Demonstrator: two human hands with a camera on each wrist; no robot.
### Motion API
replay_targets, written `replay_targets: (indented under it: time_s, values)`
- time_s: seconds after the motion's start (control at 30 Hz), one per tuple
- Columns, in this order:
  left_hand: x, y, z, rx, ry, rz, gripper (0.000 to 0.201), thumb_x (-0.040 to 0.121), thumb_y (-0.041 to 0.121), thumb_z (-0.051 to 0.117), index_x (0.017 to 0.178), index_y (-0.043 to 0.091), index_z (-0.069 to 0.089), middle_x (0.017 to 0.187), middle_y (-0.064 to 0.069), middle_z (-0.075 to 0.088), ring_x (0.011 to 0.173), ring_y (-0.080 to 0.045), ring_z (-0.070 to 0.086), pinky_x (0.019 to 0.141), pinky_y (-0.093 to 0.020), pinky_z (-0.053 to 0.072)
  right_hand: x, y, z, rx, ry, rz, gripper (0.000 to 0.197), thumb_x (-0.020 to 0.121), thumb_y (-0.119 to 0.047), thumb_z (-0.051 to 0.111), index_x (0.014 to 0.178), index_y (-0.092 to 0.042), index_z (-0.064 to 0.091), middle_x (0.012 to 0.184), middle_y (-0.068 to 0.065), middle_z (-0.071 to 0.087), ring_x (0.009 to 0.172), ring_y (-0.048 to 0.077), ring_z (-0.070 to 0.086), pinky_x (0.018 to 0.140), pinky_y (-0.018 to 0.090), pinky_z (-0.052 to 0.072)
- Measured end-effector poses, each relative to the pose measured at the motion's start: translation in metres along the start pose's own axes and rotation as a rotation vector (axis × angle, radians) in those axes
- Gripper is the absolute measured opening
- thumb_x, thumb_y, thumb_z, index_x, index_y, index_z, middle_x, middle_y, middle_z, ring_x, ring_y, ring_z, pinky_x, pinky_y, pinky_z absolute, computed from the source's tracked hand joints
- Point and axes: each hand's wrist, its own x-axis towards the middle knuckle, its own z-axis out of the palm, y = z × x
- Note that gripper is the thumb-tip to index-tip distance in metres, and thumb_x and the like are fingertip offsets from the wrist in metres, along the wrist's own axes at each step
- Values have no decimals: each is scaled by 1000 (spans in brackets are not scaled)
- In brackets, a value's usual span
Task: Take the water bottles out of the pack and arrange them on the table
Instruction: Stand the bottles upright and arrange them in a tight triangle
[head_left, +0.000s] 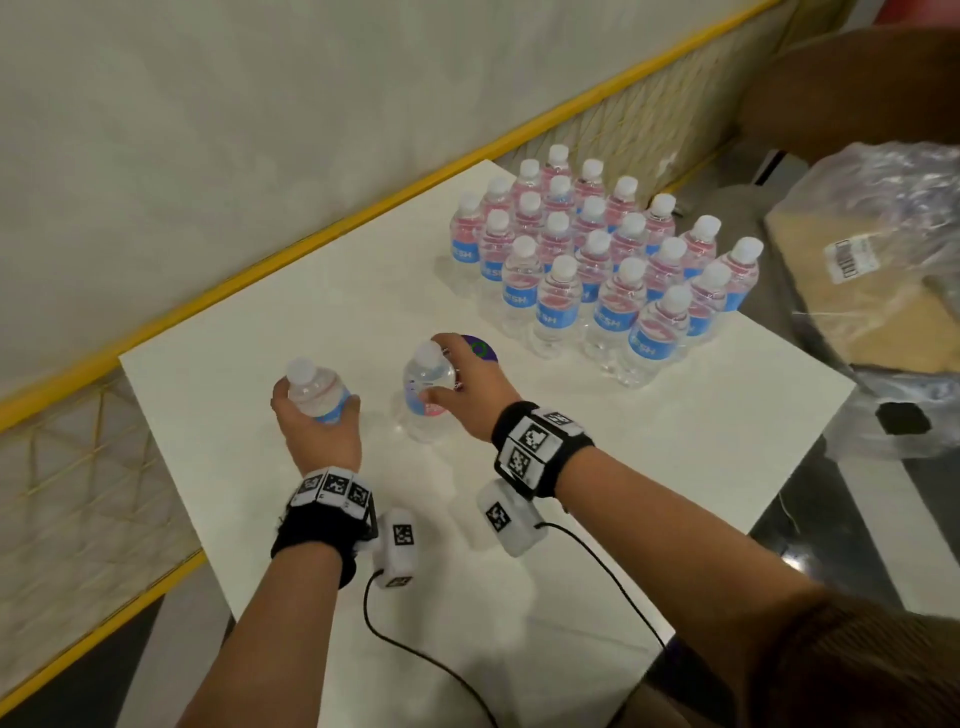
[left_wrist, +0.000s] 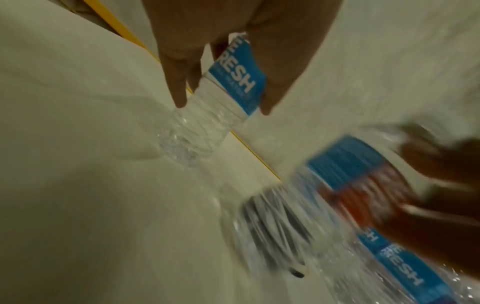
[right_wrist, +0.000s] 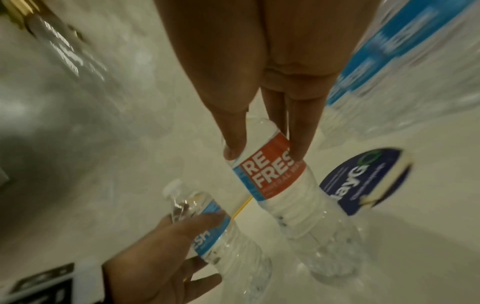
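On the white table (head_left: 675, 441), the left hand (head_left: 317, 431) and right hand (head_left: 472, 387) each grip a bottle, seemingly setting them down; next, align them with the standing cluster (head_left: 602, 254).

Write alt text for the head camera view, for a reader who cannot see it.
Seen from above, the left hand and the right hand each grip a small water bottle, left bottle and right bottle, over a white table. Farther back on it stands a tight cluster of bottles with blue labels; a round purple sticker lies beside the right hand.
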Motion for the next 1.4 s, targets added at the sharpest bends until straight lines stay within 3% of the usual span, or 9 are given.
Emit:
replay_targets:
  time_s: [0.17, 0.33, 0.47, 0.63, 0.73, 0.93, 1.13, 1.27, 1.4]
  values:
    - [-37, 15, 32, -36, -246, 47, 74, 75, 12, 77, 136, 25, 38, 122, 2, 59, 109, -17, 58, 95, -24, 44, -71, 47, -77, 36, 179, 118, 55, 81, -19, 71, 128, -24, 43, 118, 4, 63, 102, 21, 60, 92, 34, 49]
    - [-98, 47, 104, -23, -684, 159, 76, 73, 6, 78, 137, 14, 40, 118, 6, 57, 107, -8, 56, 85, 0, 42, -109, 78, -132, -34, 339, 213, 58, 82, -17, 71, 131, -22, 43, 119, 5, 61, 100, 23, 58, 83, 26, 41]
    - [-129, 64, 156, 2, -846, 184, 76, 73, 11, 79, 137, 18, 39, 122, 6, 57, 110, -7, 54, 98, -22, 44, -115, 94, -151, -19, 384, 229, 62, 81, -16, 72, 134, -22, 39, 125, 4, 58, 106, 19, 57, 85, 23, 40]
    - [-141, 60, 184, -7, -867, 178, 83, 74, 9, 78, 142, 18, 30, 132, 2, 51, 117, -11, 51, 97, -25, 42, -117, 112, -157, 59, 356, 238, 75, 76, -13, 75, 138, -25, 35, 120, -10, 49, 110, 12, 49, 91, 28, 44]
    - [-134, 48, 186, 56, -839, 137, 97, 69, 9, 81, 145, 21, 22, 137, -4, 47, 119, -15, 51, 99, -35, 47, -116, 132, -150, 92, 304, 290, 79, 76, -11, 76, 140, -23, 31, 132, -4, 51, 123, 20, 49, 101, 37, 43]
    - [-121, 42, 189, 243, -912, 153, 67, 74, 26, 79, 133, 16, 47, 130, -5, 58, 119, -21, 54, 91, -25, 41, -106, 150, -133, 128, 381, 387, 71, 79, -19, 74, 139, -19, 35, 133, 6, 52, 119, 24, 54, 90, 28, 43]
    - [-115, 37, 200, 186, -778, 110, 65, 77, 27, 76, 133, 16, 46, 133, -4, 56, 120, -20, 53, 93, -26, 41, -97, 145, -128, 94, 409, 360, 74, 77, -20, 76, 138, -17, 34, 132, 5, 52, 114, 18, 53, 86, 23, 38]
    - [-110, 23, 203, 191, -821, 63, 67, 74, 19, 79, 133, 15, 47, 126, -8, 61, 113, -24, 59, 97, -35, 47, -97, 151, -126, 100, 376, 353, 73, 82, -17, 71, 142, -19, 30, 136, 3, 51, 122, 22, 51, 90, 23, 37]
    - [-105, 15, 203, 224, -803, 55, 61, 78, 21, 75, 133, 16, 48, 122, -10, 61, 107, -22, 59, 92, -31, 46, -85, 151, -124, 75, 452, 389, 72, 73, -28, 79, 131, -18, 38, 125, 2, 54, 104, 15, 53, 88, 28, 43]
